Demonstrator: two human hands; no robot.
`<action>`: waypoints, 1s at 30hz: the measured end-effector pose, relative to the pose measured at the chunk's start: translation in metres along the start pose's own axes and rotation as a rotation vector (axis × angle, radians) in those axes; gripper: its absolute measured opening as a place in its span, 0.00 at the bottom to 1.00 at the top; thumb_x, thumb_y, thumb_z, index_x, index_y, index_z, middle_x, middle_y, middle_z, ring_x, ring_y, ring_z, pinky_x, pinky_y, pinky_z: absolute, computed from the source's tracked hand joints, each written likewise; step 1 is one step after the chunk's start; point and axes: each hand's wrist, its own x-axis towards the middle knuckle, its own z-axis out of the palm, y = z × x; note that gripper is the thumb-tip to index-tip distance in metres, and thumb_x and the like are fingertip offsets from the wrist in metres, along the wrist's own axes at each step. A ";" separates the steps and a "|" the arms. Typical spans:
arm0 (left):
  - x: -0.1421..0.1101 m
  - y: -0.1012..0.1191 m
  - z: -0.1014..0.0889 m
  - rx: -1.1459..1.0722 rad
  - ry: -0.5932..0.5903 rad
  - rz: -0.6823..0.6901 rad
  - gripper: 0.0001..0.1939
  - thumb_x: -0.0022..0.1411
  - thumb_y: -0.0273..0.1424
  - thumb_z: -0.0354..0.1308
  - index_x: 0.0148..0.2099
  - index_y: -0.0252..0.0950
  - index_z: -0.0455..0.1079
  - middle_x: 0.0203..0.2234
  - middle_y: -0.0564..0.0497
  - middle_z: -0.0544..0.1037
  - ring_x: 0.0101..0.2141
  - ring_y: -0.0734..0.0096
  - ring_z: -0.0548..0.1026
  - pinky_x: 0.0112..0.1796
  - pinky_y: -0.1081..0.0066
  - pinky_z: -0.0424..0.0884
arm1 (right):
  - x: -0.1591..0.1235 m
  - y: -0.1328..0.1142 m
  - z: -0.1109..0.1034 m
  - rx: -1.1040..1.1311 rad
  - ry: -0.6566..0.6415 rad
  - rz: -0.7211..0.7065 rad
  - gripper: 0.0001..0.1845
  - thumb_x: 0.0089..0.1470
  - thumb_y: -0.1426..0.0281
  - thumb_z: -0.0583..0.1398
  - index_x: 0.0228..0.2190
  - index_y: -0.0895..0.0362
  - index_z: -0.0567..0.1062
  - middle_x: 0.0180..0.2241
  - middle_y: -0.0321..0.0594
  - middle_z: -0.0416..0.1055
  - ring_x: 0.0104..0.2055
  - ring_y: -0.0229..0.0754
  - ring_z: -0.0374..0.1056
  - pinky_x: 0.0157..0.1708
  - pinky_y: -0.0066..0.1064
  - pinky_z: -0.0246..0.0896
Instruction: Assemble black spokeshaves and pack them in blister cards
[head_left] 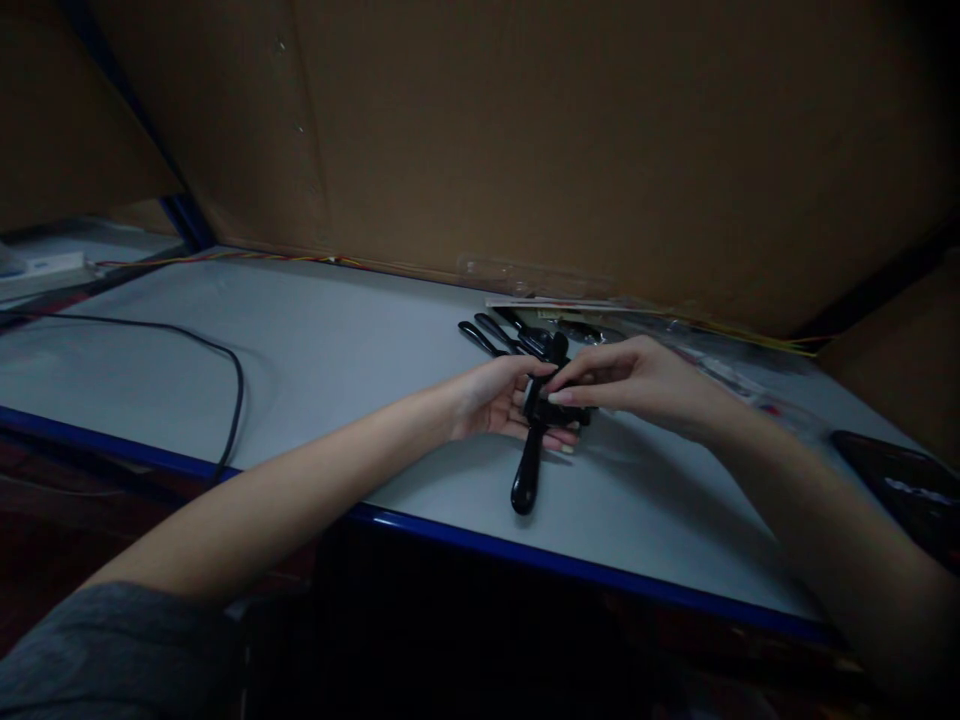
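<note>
Here on the grey worktop (315, 350) under a cardboard wall (525, 130), my left fingers (555, 434) and right fingers (577, 372) close on one black-handled tool (526, 480), three black handles (480, 338) beyond.

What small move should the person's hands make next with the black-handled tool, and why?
I would probably close the left hand around the black-handled tool, because the right hand's fingers only pinch its top, and its handle points toward the table edge.
</note>
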 end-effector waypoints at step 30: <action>-0.002 0.005 -0.002 -0.069 0.207 0.129 0.15 0.57 0.18 0.46 0.45 0.16 0.65 0.27 0.39 0.76 0.30 0.67 0.78 0.40 0.67 0.71 | 0.018 0.110 -0.086 -0.662 0.327 -0.050 0.16 0.49 0.57 0.58 0.33 0.55 0.77 0.32 0.44 0.67 0.32 0.44 0.64 0.35 0.38 0.61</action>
